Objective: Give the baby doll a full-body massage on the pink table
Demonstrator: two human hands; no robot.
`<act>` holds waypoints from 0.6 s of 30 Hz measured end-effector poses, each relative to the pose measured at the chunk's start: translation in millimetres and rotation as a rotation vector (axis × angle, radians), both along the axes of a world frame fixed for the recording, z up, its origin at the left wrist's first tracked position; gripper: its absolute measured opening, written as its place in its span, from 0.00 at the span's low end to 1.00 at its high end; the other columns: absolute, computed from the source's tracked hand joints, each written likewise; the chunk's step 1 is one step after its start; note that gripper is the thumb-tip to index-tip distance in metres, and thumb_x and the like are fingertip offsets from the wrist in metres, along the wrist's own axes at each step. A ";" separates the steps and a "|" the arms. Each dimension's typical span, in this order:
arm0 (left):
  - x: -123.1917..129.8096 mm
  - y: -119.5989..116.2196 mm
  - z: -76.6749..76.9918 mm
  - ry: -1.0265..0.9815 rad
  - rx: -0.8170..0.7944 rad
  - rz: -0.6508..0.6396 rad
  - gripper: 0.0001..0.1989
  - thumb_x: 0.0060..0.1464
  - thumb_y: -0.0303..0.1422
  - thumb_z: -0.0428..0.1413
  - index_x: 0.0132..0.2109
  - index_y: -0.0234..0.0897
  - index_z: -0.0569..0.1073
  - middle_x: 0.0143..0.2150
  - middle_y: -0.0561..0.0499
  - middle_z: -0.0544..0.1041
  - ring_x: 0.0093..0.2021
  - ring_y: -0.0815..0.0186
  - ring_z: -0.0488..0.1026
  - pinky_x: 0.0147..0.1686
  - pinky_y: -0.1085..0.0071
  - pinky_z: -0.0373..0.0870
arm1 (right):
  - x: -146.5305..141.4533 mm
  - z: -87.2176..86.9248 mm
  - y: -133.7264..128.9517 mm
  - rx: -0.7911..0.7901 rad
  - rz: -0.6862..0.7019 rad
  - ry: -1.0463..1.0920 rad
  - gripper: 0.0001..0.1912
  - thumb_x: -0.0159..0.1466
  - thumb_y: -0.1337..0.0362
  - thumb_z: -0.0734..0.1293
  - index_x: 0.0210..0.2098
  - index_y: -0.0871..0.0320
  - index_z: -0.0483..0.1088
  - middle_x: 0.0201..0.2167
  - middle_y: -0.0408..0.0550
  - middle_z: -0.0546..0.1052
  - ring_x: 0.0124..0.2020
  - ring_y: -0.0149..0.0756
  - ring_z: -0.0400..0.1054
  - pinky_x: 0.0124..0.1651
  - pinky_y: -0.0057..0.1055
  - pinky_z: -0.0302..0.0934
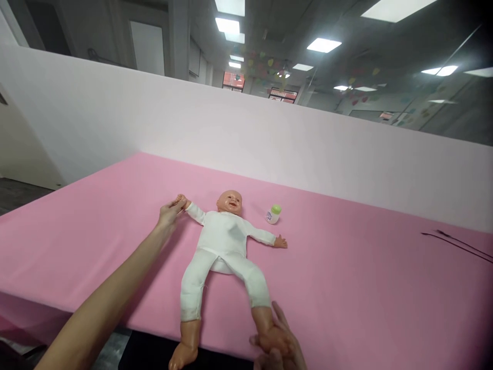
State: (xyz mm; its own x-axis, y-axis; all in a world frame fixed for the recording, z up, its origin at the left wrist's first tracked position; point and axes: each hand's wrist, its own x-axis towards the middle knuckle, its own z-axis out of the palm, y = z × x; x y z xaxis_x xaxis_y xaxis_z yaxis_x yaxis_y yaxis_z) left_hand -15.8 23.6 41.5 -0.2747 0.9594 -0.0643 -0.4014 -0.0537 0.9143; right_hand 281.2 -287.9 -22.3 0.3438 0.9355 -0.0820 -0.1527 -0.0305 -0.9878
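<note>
Running off the bottom edge, the right hand [289, 345] is curling around one foot of the baby doll [221, 234], its fingers partly hiding that foot. The left hand [171, 211] is pinching one of its hands, covering part of it. Two dark cords [449, 240] are leaving view at the right. A green-lidded jar [273, 215] is standing beside the doll, which is lying face-up on the pink counter [346, 288], between both hands.

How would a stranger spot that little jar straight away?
On the pink-covered table, find the doll in white, lying face up. The jar sits right of its head. Its bright green lid sets it apart from the doll and the thin dark strands farther right.
</note>
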 end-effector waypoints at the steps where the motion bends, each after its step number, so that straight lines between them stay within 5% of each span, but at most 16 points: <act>1: 11.7 0.1 4.2 -0.006 0.044 -0.007 0.21 0.41 0.41 0.73 0.39 0.32 0.80 0.41 0.44 0.81 0.41 0.62 0.77 0.45 0.64 0.75 | -0.3 12.1 8.3 0.070 -0.044 -0.002 0.40 0.55 0.36 0.72 0.63 0.44 0.69 0.54 0.61 0.79 0.32 0.57 0.79 0.21 0.46 0.72; 4: 44.6 -6.3 11.6 0.113 0.210 0.016 0.20 0.43 0.42 0.72 0.39 0.33 0.80 0.39 0.46 0.81 0.40 0.62 0.76 0.43 0.66 0.73 | -4.4 55.6 46.5 0.213 -0.004 -0.038 0.32 0.62 0.37 0.68 0.52 0.54 0.75 0.60 0.64 0.73 0.33 0.51 0.80 0.26 0.43 0.75; 7: 68.7 -18.9 5.1 0.346 0.315 -0.021 0.17 0.45 0.42 0.70 0.38 0.34 0.81 0.36 0.47 0.82 0.37 0.63 0.76 0.39 0.68 0.71 | -15.8 86.1 98.0 0.164 0.250 -0.139 0.25 0.63 0.45 0.72 0.52 0.54 0.75 0.55 0.58 0.78 0.39 0.47 0.80 0.40 0.42 0.78; 12: 78.5 -31.1 -16.4 0.527 0.338 -0.186 0.16 0.49 0.42 0.68 0.39 0.34 0.81 0.36 0.47 0.83 0.34 0.63 0.77 0.36 0.68 0.71 | -38.9 89.8 162.3 0.151 0.422 -0.132 0.26 0.59 0.44 0.74 0.48 0.55 0.76 0.50 0.53 0.78 0.34 0.38 0.79 0.42 0.37 0.76; 15: 68.1 -24.6 -19.9 0.435 0.320 -0.104 0.16 0.48 0.42 0.69 0.38 0.34 0.81 0.36 0.46 0.82 0.36 0.63 0.77 0.37 0.69 0.71 | -35.2 88.8 154.5 0.147 0.438 -0.134 0.22 0.59 0.47 0.75 0.47 0.54 0.77 0.54 0.53 0.76 0.36 0.38 0.78 0.44 0.38 0.75; 18: 48.0 -10.7 -22.5 0.271 0.223 0.099 0.17 0.48 0.44 0.68 0.37 0.35 0.79 0.35 0.47 0.80 0.35 0.64 0.76 0.37 0.69 0.71 | -15.2 76.1 112.5 0.123 0.405 -0.108 0.21 0.54 0.49 0.79 0.42 0.53 0.79 0.56 0.55 0.76 0.36 0.43 0.79 0.43 0.41 0.75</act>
State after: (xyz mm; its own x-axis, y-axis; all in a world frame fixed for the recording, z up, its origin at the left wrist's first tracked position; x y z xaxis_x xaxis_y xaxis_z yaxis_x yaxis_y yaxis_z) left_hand 32.2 12.9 18.9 -0.3457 0.9094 0.2311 -0.1292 -0.2900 0.9483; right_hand 265.9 -175.4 53.8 -0.0528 0.9971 0.0551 -0.0484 0.0526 -0.9974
